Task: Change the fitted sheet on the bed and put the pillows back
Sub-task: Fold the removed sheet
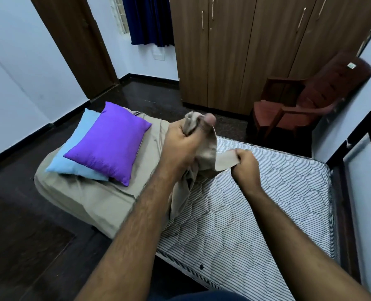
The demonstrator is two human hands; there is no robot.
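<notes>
Light: even, cool indoor light; source not visible.
Shadows: soft, faint beneath the purple pillow.
Glare: mild sheen on the wardrobe doors.
Blur: chair and raised left hand slightly smeared.
Distortion: wide-angle; walls and door lean at the frame edges.

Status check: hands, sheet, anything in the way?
Left hand and right hand grip the beige sheet. Striped mattress half bare. Purple pillow and blue pillow lie on the sheet.

Bare hairy forearms, no sleeves, dark blue garment
</notes>
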